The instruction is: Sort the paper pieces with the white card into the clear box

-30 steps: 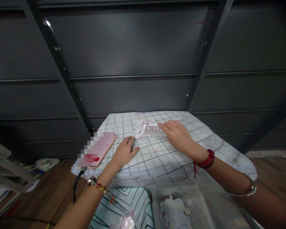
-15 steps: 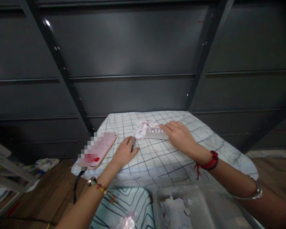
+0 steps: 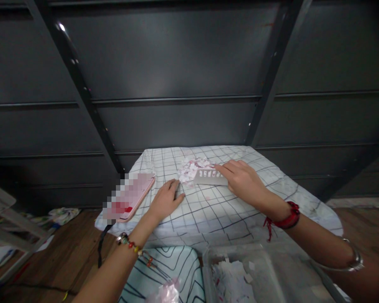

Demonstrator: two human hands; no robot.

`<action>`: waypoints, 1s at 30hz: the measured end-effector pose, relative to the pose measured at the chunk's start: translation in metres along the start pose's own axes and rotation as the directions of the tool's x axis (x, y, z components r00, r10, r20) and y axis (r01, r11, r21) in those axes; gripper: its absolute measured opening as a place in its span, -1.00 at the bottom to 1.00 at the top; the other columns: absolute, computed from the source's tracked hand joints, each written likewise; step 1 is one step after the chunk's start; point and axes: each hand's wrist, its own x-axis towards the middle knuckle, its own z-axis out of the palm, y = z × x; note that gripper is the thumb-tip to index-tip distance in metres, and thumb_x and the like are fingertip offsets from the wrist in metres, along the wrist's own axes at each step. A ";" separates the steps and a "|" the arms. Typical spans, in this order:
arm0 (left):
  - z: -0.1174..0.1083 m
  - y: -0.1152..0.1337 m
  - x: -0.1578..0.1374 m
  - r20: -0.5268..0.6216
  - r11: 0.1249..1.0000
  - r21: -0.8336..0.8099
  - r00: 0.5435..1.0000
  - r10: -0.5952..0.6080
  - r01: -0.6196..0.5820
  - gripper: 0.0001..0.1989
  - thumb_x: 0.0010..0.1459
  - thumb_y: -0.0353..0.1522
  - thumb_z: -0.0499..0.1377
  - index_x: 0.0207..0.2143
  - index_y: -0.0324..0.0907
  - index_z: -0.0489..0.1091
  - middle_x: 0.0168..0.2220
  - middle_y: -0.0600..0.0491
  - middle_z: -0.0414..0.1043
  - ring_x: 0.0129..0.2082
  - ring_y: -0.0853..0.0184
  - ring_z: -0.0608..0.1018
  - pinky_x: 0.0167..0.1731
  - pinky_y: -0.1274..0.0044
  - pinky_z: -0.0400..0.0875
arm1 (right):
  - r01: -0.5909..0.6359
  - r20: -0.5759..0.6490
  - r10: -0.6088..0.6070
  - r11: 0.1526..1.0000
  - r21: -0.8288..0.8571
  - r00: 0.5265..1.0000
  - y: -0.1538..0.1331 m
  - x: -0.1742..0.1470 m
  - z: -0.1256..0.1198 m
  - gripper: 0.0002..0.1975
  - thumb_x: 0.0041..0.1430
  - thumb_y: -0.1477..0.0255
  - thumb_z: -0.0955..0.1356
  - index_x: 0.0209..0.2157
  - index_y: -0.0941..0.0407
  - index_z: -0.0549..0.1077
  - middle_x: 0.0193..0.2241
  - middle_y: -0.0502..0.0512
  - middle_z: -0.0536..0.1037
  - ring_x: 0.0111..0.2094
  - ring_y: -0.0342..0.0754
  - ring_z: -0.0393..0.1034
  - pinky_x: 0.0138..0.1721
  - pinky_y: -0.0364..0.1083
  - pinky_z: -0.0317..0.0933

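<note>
In the head view, a grey slotted plate (image 3: 211,180) is gripped between the thumb and fingers of the right hand (image 3: 244,182), and its near edge is held low over the gridded cloth (image 3: 214,214) on the table; whether the cloth is pressed cannot be told. Compared with the earlier pictures, the plate and right hand have been shifted a little to the right and nearer to the body, so that more of the heap of paper scraps (image 3: 188,169) is left uncovered beside and behind the plate. The heap itself seems barely moved; the shift may be judged a small drawing-back within the work on the scraps. The left hand (image 3: 164,201) is kept flat on the cloth, fingers slightly apart and nothing grasped, between the phone (image 3: 145,189) and the heap.
</note>
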 end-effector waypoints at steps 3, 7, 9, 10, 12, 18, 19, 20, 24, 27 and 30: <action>0.000 0.000 0.000 0.001 1.000 0.001 1.000 -0.006 0.006 -0.53 0.19 -0.27 0.04 0.10 -0.31 0.17 0.10 -0.21 0.23 0.10 0.12 0.30 0.09 0.32 0.18 | 0.002 -0.014 -0.002 1.000 -0.014 1.000 -0.001 0.002 0.003 -0.62 0.02 0.74 0.15 -0.18 0.22 0.42 -0.43 0.14 0.47 -0.38 -0.04 0.21 -0.34 -0.07 -0.01; -0.001 0.002 -0.001 0.025 1.000 0.015 0.999 -0.023 0.022 -0.51 0.19 -0.27 0.04 0.11 -0.35 0.16 0.11 -0.23 0.21 0.10 0.12 0.29 0.10 0.34 0.17 | 0.010 -0.007 -0.010 1.000 0.004 1.000 -0.005 0.002 0.005 -0.60 -0.03 0.76 0.15 -0.20 0.21 0.43 -0.42 0.12 0.49 -0.37 -0.04 0.23 -0.31 -0.08 0.02; -0.002 0.003 -0.001 0.030 1.000 0.016 0.999 -0.026 0.025 -0.51 0.20 -0.27 0.03 0.12 -0.35 0.16 0.12 -0.23 0.20 0.11 0.12 0.29 0.10 0.34 0.16 | 0.012 -0.014 -0.012 1.000 0.022 1.000 -0.005 0.000 0.002 -0.60 -0.06 0.75 0.16 -0.21 0.21 0.43 -0.41 0.13 0.49 -0.37 -0.05 0.23 -0.30 -0.09 0.03; -0.002 0.003 -0.001 0.032 1.000 0.015 0.999 -0.027 0.027 -0.51 0.20 -0.27 0.03 0.12 -0.37 0.16 0.13 -0.23 0.20 0.11 0.12 0.29 0.11 0.34 0.15 | 0.015 -0.018 -0.015 0.999 0.029 1.000 -0.005 -0.002 -0.001 -0.60 -0.07 0.74 0.17 -0.21 0.22 0.43 -0.41 0.13 0.49 -0.37 -0.05 0.24 -0.30 -0.09 0.04; -0.002 0.003 -0.001 0.035 1.000 0.006 0.999 -0.029 0.029 -0.50 0.20 -0.28 0.04 0.12 -0.40 0.16 0.13 -0.25 0.19 0.12 0.11 0.28 0.11 0.35 0.15 | 0.025 -0.022 -0.025 0.999 0.036 0.999 -0.003 -0.004 -0.006 -0.60 -0.08 0.73 0.17 -0.20 0.22 0.43 -0.43 0.13 0.48 -0.38 -0.05 0.23 -0.31 -0.09 0.04; -0.001 0.001 -0.001 0.003 1.000 -0.010 1.000 -0.015 0.015 -0.53 0.18 -0.28 0.05 0.10 -0.30 0.18 0.11 -0.20 0.22 0.10 0.11 0.31 0.09 0.30 0.18 | 0.015 -0.026 -0.014 0.999 0.047 1.000 -0.004 0.000 -0.005 -0.57 -0.08 0.74 0.17 -0.17 0.22 0.42 -0.43 0.13 0.47 -0.37 -0.03 0.22 -0.33 -0.07 0.04; -0.001 0.001 -0.001 0.005 1.000 -0.005 1.000 -0.012 0.012 -0.53 0.19 -0.28 0.05 0.10 -0.30 0.17 0.11 -0.21 0.22 0.10 0.12 0.31 0.09 0.31 0.18 | 0.014 -0.022 -0.013 0.999 0.045 1.000 -0.005 0.002 -0.002 -0.57 -0.08 0.74 0.17 -0.17 0.21 0.42 -0.42 0.13 0.47 -0.37 -0.03 0.22 -0.33 -0.07 0.03; -0.001 0.001 -0.001 0.006 1.000 -0.002 1.000 -0.010 0.010 -0.53 0.19 -0.28 0.04 0.10 -0.31 0.17 0.11 -0.21 0.22 0.10 0.12 0.31 0.09 0.31 0.18 | 0.012 -0.015 -0.012 0.999 0.040 1.000 -0.006 0.003 0.001 -0.58 -0.07 0.75 0.17 -0.18 0.21 0.42 -0.41 0.13 0.48 -0.37 -0.03 0.23 -0.33 -0.07 0.03; 0.000 0.000 -0.001 -0.004 1.000 -0.004 1.000 -0.002 0.002 -0.55 0.18 -0.28 0.04 0.10 -0.28 0.18 0.10 -0.19 0.23 0.09 0.12 0.31 0.08 0.31 0.19 | -0.010 0.021 0.009 1.000 0.017 1.000 -0.006 0.007 0.008 -0.61 -0.03 0.75 0.16 -0.21 0.20 0.43 -0.39 0.14 0.49 -0.36 -0.04 0.23 -0.32 -0.07 0.01; 0.000 0.000 -0.001 -0.010 1.000 -0.011 1.000 -0.008 0.008 -0.55 0.18 -0.27 0.04 0.09 -0.26 0.18 0.10 -0.18 0.23 0.09 0.12 0.31 0.07 0.31 0.20 | -0.018 0.033 0.017 1.000 0.008 0.999 -0.003 0.007 0.009 -0.61 -0.04 0.74 0.16 -0.22 0.20 0.43 -0.43 0.14 0.48 -0.36 -0.04 0.23 -0.31 -0.07 0.01; 0.000 0.000 0.000 -0.002 1.000 -0.016 1.000 -0.011 0.011 -0.55 0.18 -0.28 0.03 0.09 -0.29 0.18 0.10 -0.20 0.23 0.09 0.11 0.31 0.08 0.31 0.20 | -0.007 0.027 0.007 1.000 0.018 1.000 0.000 0.007 0.009 -0.61 -0.04 0.74 0.16 -0.21 0.20 0.43 -0.43 0.13 0.48 -0.36 -0.03 0.23 -0.32 -0.07 0.01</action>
